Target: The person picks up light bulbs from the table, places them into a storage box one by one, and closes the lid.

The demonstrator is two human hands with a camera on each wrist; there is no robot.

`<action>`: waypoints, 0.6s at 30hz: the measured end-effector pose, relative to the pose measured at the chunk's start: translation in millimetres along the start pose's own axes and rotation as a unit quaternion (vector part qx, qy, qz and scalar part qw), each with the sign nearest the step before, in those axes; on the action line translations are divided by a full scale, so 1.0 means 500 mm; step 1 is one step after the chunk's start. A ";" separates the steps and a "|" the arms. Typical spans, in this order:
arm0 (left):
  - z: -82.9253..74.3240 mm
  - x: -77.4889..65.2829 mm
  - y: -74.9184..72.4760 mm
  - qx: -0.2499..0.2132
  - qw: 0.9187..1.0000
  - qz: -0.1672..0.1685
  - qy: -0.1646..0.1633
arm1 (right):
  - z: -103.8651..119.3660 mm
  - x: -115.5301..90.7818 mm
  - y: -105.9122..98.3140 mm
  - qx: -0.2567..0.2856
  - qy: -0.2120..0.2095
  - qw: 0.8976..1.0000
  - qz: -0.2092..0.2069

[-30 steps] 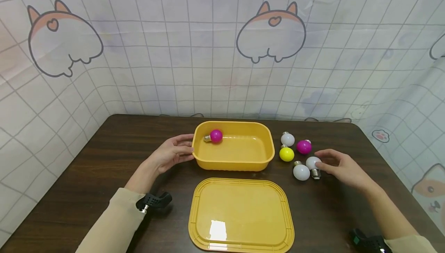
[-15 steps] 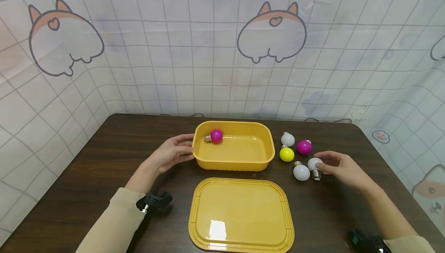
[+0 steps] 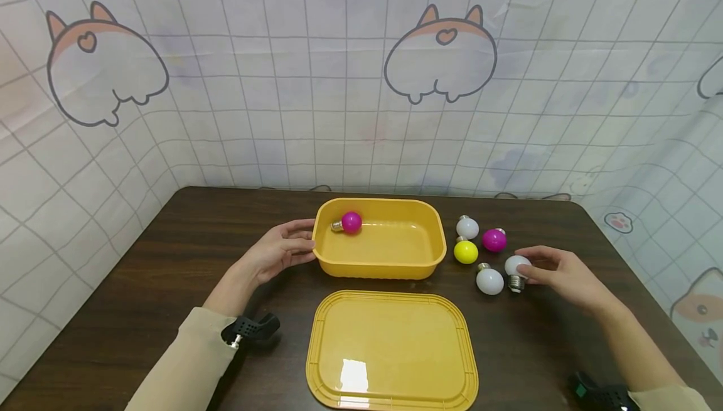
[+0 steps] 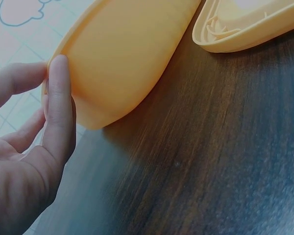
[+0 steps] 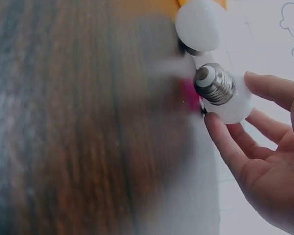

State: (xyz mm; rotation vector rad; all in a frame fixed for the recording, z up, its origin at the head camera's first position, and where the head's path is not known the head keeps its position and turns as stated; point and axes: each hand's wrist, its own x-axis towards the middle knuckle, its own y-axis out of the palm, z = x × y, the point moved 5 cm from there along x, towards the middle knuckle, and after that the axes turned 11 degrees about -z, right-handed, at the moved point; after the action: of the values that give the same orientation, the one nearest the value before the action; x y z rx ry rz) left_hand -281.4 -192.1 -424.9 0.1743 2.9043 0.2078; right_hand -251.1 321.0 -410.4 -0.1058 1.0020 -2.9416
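In the head view my left hand point(image 3: 278, 253) touches the left end of a yellow plastic box point(image 3: 380, 270) with its fingertips. The left wrist view has the thumb and fingers against that end of the box point(image 4: 117, 63). A magenta light bulb point(image 3: 351, 222) lies inside at the left. On the right side, my right hand point(image 3: 565, 276) pinches a white light bulb point(image 3: 516, 265) by its round globe. Its metal screw base point(image 5: 214, 84) faces the camera in the right wrist view. Just left of it lies another white bulb point(image 3: 489, 281), apart from it.
Right of the box lie a yellow bulb point(image 3: 465, 252), a white bulb point(image 3: 467, 228) and a magenta bulb point(image 3: 494, 240). A flat yellow lid point(image 3: 392, 348) rests in front of the box on the dark wooden table point(image 3: 141, 285). A patterned cloth point(image 3: 339, 122) hangs behind.
My right hand has shifted slightly right with the white bulb, opening a gap from the white bulb beside it. The left hand and the box stay in place.
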 end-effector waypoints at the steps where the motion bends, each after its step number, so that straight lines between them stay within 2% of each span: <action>1: 0.000 -0.001 0.000 0.001 1.000 0.000 0.000 | 0.000 -0.001 -0.002 0.002 0.000 1.000 -0.002; 10: 0.000 -0.001 -0.001 0.014 1.000 0.001 0.002 | -0.001 -0.005 -0.028 0.040 0.011 0.999 -0.028; 18: -0.001 0.000 0.000 0.017 1.000 0.003 0.004 | 0.007 -0.004 -0.041 0.090 -0.025 0.994 -0.056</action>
State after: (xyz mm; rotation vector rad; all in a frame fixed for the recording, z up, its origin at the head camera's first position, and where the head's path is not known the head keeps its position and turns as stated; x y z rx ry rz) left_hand -281.5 -192.0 -424.2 0.1886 2.9161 0.1601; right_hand -248.7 335.3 -395.1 -0.2361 0.7441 -3.0959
